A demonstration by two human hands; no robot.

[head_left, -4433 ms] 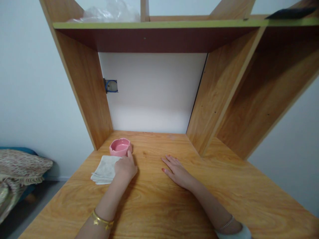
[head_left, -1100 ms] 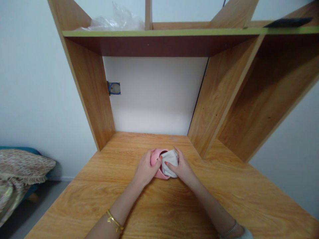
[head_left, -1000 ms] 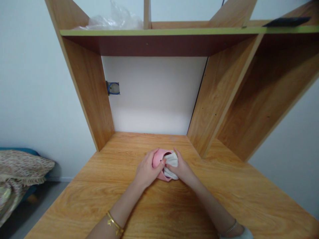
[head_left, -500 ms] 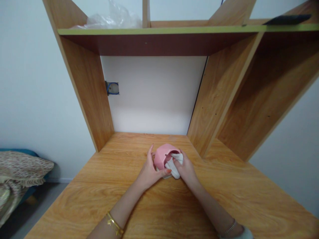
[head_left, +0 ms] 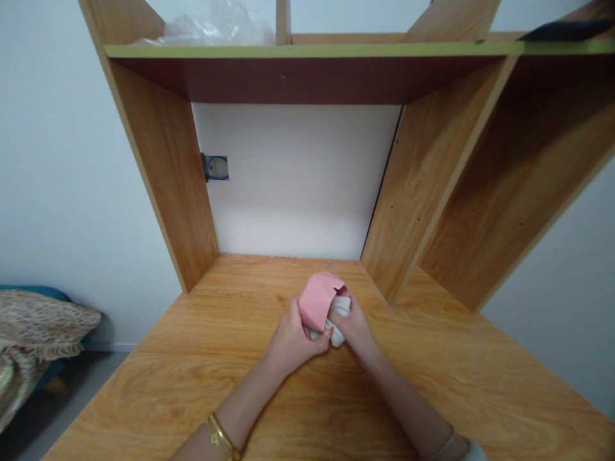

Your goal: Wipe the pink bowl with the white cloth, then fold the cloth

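Note:
A pink faceted pot [head_left: 319, 301] with a small notch in its rim is tipped on its side above the desk, its opening turned to the right. My left hand [head_left: 294, 339] is wrapped round its left and lower side, thumb near the rim. A bunched white cloth [head_left: 339, 320] is pinched in my right hand [head_left: 354, 325], pressed at the opening and partly inside it. Some of the cloth also shows below the pot, by my left thumb. The pot's inside is mostly hidden.
Around my arms spreads the wood-grain desk [head_left: 202, 358]. Wooden side panels [head_left: 166, 186] and a shelf [head_left: 307, 51] rise behind, with a clear plastic bag [head_left: 221, 25] and a dark flat object [head_left: 567, 31] on top. A wall socket opening [head_left: 217, 168] and a patterned blanket [head_left: 43, 323] are at left.
The pot has been turned in my left hand, so its opening faces further right and more of its outer side shows. My right hand and the cloth stay at the rim.

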